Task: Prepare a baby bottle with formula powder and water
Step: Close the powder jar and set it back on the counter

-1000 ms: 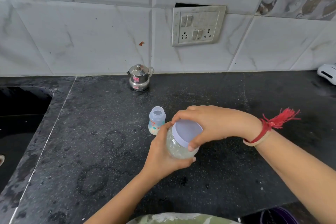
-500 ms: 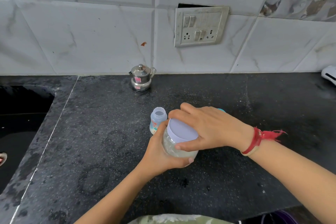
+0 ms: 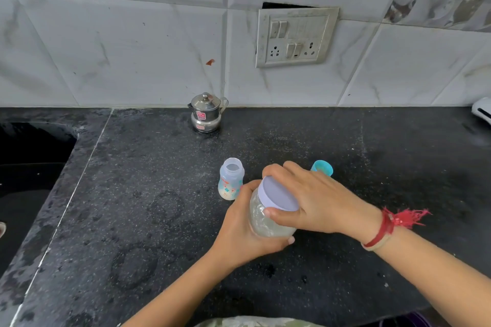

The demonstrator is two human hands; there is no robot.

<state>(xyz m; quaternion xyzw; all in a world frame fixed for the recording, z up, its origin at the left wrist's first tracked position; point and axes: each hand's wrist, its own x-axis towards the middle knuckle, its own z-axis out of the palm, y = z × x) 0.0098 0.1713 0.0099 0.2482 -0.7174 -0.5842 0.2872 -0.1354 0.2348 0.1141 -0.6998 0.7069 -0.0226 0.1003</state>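
Low in the middle of the frame, the person holds a clear jar tilted, just above the dark counter. The left hand is wrapped round its body from below, fingers curled under it. The right hand is cupped over the pale lilac lid, thumb and fingers clamped on the rim. It looks like a twist of the lid; whether on or off I can't tell from here. The baby bottle stands upright and uncapped just left of the jar, close by the left hand's knuckles, with what looks like a little pale powder in the bottom. A blue cap peeks out behind the right hand.

To do this well, I'd keep the left hand as the anchor and let only the right one turn, lid square on its threads. If it's coming open, bring the jar upright first, since a tilted one will spill. And mind that bottle: it's light, open, and near enough to get knocked over.
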